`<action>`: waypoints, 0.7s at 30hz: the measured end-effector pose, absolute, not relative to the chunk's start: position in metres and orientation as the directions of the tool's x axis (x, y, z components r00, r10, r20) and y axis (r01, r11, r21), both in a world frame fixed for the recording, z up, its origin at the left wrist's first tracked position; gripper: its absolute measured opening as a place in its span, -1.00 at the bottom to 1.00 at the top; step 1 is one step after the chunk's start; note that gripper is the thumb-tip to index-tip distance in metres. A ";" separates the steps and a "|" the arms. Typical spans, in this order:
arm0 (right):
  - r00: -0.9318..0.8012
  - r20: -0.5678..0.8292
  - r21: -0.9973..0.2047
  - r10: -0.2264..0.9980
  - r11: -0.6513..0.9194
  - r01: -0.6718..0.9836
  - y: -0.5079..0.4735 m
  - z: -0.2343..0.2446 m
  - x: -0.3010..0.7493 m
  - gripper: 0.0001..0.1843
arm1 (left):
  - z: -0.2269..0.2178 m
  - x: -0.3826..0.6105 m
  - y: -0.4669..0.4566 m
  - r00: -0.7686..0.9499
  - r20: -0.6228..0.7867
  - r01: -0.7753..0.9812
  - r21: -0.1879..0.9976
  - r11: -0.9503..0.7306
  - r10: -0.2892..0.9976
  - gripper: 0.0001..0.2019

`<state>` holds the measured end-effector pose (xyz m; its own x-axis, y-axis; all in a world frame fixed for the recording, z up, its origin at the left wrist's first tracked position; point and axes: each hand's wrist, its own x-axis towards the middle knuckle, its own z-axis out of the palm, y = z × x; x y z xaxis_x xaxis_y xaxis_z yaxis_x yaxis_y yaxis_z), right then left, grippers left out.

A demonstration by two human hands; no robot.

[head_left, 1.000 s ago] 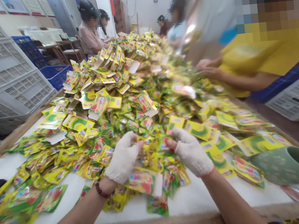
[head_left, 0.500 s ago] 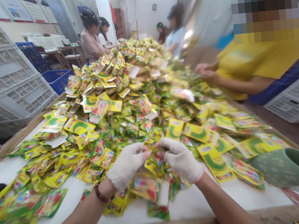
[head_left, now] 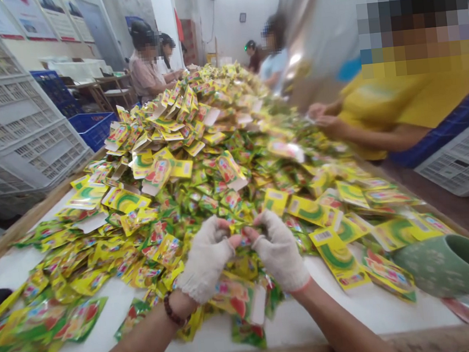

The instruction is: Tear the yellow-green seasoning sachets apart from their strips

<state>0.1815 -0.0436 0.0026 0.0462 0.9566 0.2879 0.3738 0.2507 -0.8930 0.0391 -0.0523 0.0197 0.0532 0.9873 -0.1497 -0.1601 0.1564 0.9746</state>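
A big heap of small yellow and green sachets covers the white table. My left hand and my right hand, both in white fingerless gloves, meet at their fingertips just above the near edge of the heap. Their fingers are pinched together on a small sachet held between them, mostly hidden by the fingers. A larger red and yellow packet lies on the table under my wrists.
A green patterned cup lies at the right near the table's wooden edge. A person in a yellow shirt works at the right side, with other people at the far end. White crates and a blue crate stand at left.
My two hands have come closer together until their fingertips meet, and they have shifted slightly toward the middle. The view has tilted a little.
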 end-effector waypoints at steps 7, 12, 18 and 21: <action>-0.136 0.100 -0.972 0.986 0.126 0.198 -0.044 0.015 0.191 -0.61 | 0.020 0.035 -0.053 0.036 0.051 -0.090 0.995 -0.048 0.998 -0.85; -0.255 -0.021 -0.997 0.967 -0.039 -0.063 -0.043 0.011 0.191 -0.68 | 0.020 0.036 -0.058 0.110 0.085 -0.063 0.995 -0.078 0.990 -0.87; -0.021 0.079 -0.976 0.997 0.081 0.201 -0.039 0.012 0.197 -0.80 | 0.027 0.020 -0.065 0.257 0.078 0.380 0.908 -0.175 0.963 -0.49; 0.044 0.061 -0.977 0.997 0.050 0.209 -0.036 0.016 0.206 -0.79 | 0.024 0.008 -0.073 0.580 0.086 0.650 0.551 -0.524 0.810 -0.39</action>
<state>0.2062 -0.0361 0.0156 0.0437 0.9972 0.0608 0.2089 0.0503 -0.9766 0.0077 -0.0727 0.0245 0.5804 0.8098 0.0858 0.6497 -0.5241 0.5506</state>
